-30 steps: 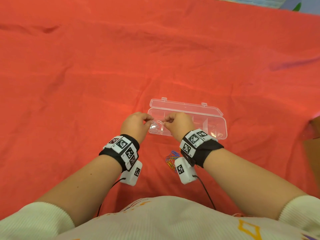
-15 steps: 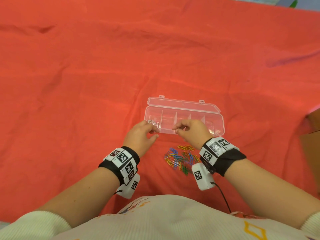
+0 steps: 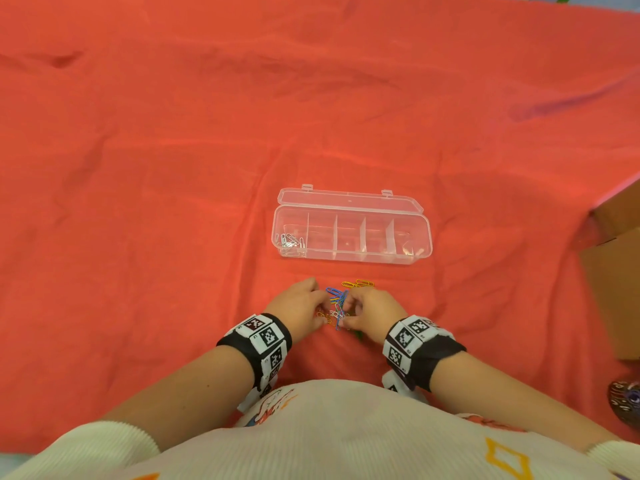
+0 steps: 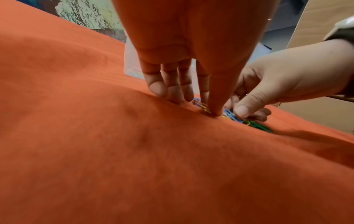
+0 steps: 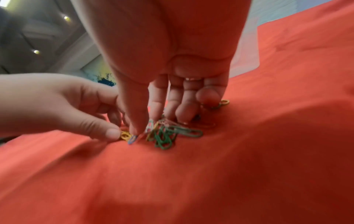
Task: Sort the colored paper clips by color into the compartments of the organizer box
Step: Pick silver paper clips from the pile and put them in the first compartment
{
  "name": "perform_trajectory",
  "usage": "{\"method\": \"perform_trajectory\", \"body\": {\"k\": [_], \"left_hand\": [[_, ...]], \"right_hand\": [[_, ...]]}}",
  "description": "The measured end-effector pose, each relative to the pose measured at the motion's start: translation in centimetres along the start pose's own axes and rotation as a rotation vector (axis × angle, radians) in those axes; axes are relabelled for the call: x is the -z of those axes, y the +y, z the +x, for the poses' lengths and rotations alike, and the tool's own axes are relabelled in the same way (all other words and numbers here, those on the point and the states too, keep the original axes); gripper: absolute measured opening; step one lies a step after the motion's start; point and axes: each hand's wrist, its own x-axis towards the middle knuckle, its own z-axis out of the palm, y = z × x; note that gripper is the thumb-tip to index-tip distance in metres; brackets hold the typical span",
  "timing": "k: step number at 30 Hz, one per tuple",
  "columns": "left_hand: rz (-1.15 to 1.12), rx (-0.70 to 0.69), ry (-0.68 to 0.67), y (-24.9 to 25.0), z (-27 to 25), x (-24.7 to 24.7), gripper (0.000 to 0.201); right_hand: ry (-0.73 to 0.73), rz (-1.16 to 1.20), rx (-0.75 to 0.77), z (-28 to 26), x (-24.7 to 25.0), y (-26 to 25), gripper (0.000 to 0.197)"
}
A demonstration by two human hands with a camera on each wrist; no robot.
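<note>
The clear organizer box (image 3: 412, 233) lies open on the red cloth, with several white clips (image 3: 291, 241) in its leftmost compartment. The other compartments look empty. A pile of colored paper clips (image 3: 337, 303) lies in front of it, between my two hands. My left hand (image 3: 320, 311) pinches a yellow clip (image 4: 206, 110) at the pile's left side between thumb and forefinger. My right hand (image 3: 346, 317) digs its fingertips (image 5: 181, 116) into the pile and pinches a blue clip (image 5: 133, 138). Green clips (image 5: 172, 134) lie right beside it.
An open cardboard box (image 3: 613, 258) stands at the right edge of the cloth. A dark patterned object (image 3: 623, 400) lies at the lower right. The box lid (image 3: 349, 199) is folded back on the far side. Wrinkled red cloth (image 3: 173, 168) covers everything else.
Both hands have come back from the box's left compartments toward me and dropped onto the clip pile. The white clips stay in the leftmost compartment.
</note>
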Motion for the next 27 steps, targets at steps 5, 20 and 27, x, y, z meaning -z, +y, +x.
{"method": "perform_trajectory", "body": {"k": [5, 20, 27], "left_hand": [[-0.012, 0.063, 0.014, -1.0, -0.3, 0.2, 0.016], [-0.016, 0.034, 0.1, 0.2, -0.2, 0.1, 0.013], [0.024, 0.025, 0.034, 1.5, 0.7, -0.2, 0.018]], "right_hand": [[0.033, -0.044, 0.025, 0.1, -0.5, 0.3, 0.014], [0.042, -0.047, 0.042, 0.1, -0.1, 0.3, 0.014], [-0.012, -0.151, -0.001, 0.3, 0.0, 1.5, 0.022]]}}
